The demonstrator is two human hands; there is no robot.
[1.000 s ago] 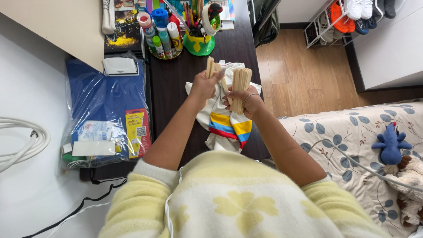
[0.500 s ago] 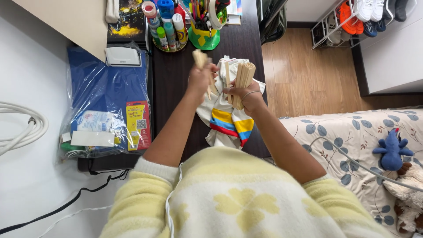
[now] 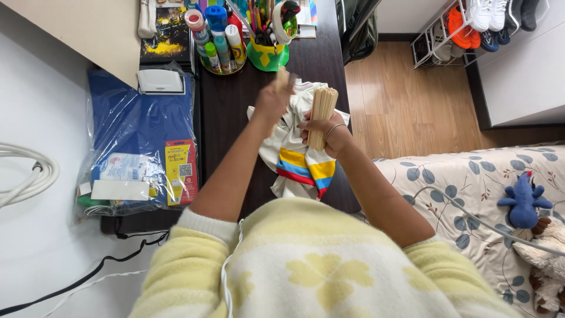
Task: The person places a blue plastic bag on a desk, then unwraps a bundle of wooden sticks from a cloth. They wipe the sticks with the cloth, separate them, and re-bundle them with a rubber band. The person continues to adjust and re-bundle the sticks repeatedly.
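Wooden sticks (image 3: 322,112): you are gripping the bundle upright in your right hand (image 3: 328,133) above the worktop (image 3: 232,112); left hand (image 3: 274,101) fingers are pinching a few. Keep them aligned.

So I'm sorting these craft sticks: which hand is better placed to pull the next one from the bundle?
Left, probably. The left hand holds only a stick or two beside the bundle of wooden sticks, which fills the right hand.

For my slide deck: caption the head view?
Right hand grips bundled flat wooden sticks; left hand holds a few above striped cloth.
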